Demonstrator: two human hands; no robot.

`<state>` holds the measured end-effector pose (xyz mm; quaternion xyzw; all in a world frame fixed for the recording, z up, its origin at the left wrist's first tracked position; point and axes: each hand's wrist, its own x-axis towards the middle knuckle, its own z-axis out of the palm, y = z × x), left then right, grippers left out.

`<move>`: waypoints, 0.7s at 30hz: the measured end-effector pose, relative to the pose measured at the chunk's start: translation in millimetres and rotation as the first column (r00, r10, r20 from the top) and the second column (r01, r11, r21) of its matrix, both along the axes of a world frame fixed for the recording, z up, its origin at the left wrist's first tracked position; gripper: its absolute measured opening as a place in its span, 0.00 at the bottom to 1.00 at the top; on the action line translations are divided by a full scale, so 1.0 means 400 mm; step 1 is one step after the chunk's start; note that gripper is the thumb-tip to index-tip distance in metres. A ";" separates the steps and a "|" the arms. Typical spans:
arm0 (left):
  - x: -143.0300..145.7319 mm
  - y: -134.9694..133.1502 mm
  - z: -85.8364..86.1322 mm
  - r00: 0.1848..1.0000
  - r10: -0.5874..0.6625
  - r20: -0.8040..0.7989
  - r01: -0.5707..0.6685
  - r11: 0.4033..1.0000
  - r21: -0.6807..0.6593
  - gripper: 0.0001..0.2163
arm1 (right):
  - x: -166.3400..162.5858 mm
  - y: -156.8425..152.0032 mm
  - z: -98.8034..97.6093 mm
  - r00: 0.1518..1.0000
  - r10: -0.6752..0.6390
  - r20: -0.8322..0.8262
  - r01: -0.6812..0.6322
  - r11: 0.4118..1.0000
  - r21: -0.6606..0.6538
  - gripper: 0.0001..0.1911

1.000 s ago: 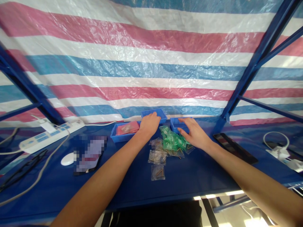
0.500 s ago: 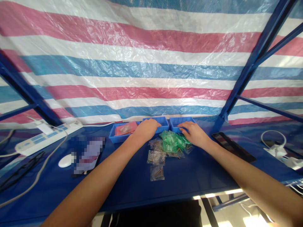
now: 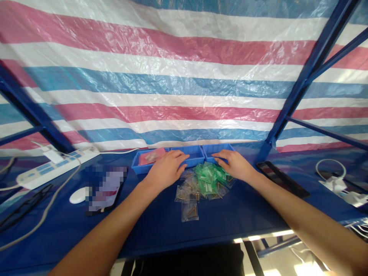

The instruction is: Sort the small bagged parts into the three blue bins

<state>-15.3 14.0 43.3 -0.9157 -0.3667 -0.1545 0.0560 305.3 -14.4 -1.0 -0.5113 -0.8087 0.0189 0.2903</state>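
Three blue plastic bins stand in a row at the back of the table. My left hand [image 3: 166, 167] is open, its fingers stretched over the front of the middle bin [image 3: 197, 151], thumb apart. At the right bin [image 3: 221, 147], my right hand [image 3: 234, 163] has its fingers over the front wall and its thumb outside, gripping it. The left bin [image 3: 138, 168] holds pink packets [image 3: 151, 155]. In front of the bins lies a heap of green packets [image 3: 207, 178]. Clear bags of brass-coloured screws [image 3: 189, 211] lie around and below it.
On the left are a white power strip [image 3: 54, 166] with a cable, a white round-ended object [image 3: 77, 195], a phone [image 3: 106, 191] and black glasses [image 3: 25, 203]. A dark phone [image 3: 281, 178] and white cabling [image 3: 335, 182] lie right. Blue frame posts [image 3: 296, 92] and striped sheeting [image 3: 184, 69] stand behind.
My left hand has drawn back left and toward me, its fingers spreading. The middle and right bins have shifted slightly left and nearer, my right hand moving with the right bin. The packet heap has shifted.
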 end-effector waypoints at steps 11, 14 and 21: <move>-0.173 0.062 0.035 0.875 0.485 0.018 -0.483 0.874 -0.062 0.20 | -0.013 -0.009 0.003 1.000 -0.012 -0.013 0.012 1.000 0.003 0.16; -0.181 0.086 0.033 0.865 0.502 -0.021 -0.501 0.859 -0.102 0.19 | -0.012 -0.008 0.000 1.000 -0.017 -0.013 0.017 1.000 -0.003 0.16; -0.127 0.153 0.044 0.811 0.562 -0.163 -0.585 0.788 -0.194 0.24 | -0.012 -0.008 0.003 1.000 -0.020 -0.018 0.020 1.000 -0.004 0.15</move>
